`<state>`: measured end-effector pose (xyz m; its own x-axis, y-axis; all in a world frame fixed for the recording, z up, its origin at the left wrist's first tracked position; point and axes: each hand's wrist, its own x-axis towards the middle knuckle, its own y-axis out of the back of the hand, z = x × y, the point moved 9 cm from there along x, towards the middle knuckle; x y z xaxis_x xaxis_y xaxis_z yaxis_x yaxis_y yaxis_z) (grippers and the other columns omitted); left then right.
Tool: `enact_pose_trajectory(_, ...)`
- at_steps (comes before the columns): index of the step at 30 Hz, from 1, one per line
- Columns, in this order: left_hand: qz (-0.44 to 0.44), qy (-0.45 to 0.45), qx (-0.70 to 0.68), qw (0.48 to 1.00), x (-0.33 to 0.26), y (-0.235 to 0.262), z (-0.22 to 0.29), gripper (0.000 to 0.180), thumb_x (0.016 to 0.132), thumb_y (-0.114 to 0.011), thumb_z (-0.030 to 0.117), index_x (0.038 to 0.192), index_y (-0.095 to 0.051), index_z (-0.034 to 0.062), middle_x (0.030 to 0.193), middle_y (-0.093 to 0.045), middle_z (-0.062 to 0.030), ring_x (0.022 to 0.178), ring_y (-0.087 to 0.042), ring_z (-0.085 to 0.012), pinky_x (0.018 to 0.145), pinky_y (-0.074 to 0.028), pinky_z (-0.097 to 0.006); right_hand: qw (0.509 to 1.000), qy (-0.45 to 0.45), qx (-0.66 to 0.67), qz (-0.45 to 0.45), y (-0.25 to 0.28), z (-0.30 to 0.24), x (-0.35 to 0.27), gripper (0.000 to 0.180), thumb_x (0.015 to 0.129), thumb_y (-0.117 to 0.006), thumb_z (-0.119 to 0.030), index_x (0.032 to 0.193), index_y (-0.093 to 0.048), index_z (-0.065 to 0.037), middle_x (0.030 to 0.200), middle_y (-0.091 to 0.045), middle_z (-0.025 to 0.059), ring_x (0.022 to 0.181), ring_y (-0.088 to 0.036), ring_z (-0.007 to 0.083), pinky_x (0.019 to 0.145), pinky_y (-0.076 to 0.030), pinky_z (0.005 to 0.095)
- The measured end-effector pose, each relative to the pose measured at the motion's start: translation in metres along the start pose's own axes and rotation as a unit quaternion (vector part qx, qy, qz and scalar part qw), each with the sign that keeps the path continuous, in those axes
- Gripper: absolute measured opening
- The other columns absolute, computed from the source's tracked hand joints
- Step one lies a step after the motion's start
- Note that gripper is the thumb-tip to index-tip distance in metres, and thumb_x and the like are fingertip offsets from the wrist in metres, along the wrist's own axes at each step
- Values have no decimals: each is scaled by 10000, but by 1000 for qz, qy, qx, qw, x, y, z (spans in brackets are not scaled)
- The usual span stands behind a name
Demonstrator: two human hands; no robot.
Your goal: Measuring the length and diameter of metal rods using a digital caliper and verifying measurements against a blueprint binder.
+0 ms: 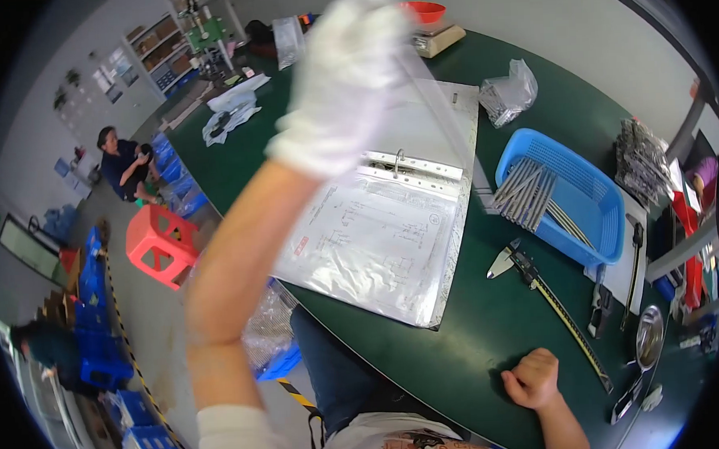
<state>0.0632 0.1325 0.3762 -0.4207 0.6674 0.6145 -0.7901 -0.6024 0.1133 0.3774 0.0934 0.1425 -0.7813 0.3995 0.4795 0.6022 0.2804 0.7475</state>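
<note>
My left hand [349,80], in a white glove and blurred by motion, is raised over the far part of an open ring binder [441,289]. A clear plastic sleeve [439,109] lifts from the binder up to this hand, which seems to grip it; the fingertips are smeared. Sheets with handwriting lie in sleeves on the binder's near side, below the metal rings [399,162]. My right hand [535,379], bare, rests curled on the green table with nothing visible in it. Nearest to it is a caliper [551,292] with a yellowish scale.
A blue basket [607,206] holds several metal rods [527,195]. Beyond it sit a bag of parts [510,93] and a scale with a red bowl [425,13]. A metal ladle [648,340] lies at right. A red stool [160,241] and a seated person [124,166] are at left.
</note>
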Motion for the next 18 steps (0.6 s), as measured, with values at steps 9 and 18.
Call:
enact_pose_trajectory(9,-67,19,237,969,-90,94,-75,71,863,-464,70,842,-514,24,615,-512,-63,505,-502,-143,491,-414,-291,989,-33,-135,39,7,-3,-11,305,587,-668,-76,466,-392,-122,459,-383,29,389,-391,229,426,-291,355)
enact_pose_trajectory(18,-138,217,181,949,-160,67,-170,132,874,-499,97,818,-577,6,637,-574,-71,610,-562,-115,585,-449,-263,985,-56,-156,41,10,3,-8,296,584,-663,-56,484,-392,-117,467,-400,36,401,-398,247,428,-288,371)
